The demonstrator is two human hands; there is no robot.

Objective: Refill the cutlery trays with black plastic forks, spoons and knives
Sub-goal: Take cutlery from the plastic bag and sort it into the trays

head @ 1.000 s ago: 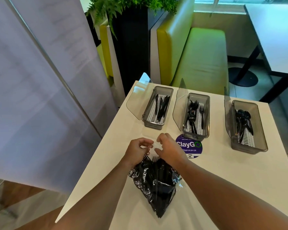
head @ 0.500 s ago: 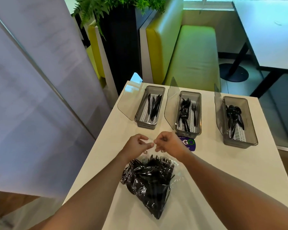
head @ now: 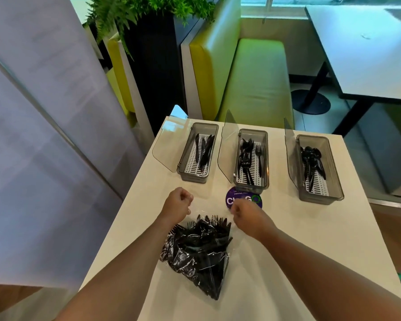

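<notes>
A clear plastic bag of black forks (head: 198,251) lies on the white table (head: 310,239) in front of me, tines pointing away. My left hand (head: 177,202) and my right hand (head: 248,215) each pinch one side of the bag's open mouth, pulled apart. Three grey trays with raised clear lids stand in a row beyond: the left tray (head: 198,152) holds knives, the middle tray (head: 251,158) holds forks, the right tray (head: 315,167) holds spoons.
A round purple sticker (head: 241,196) sits between my right hand and the middle tray. Behind the table are a green bench (head: 255,77), a dark planter with ferns (head: 153,54) and another table (head: 366,49). A grey partition (head: 44,135) runs along the left.
My hands were together at the top of the bag; they have now pulled apart sideways, spreading the bag's mouth open so the fork tines show.
</notes>
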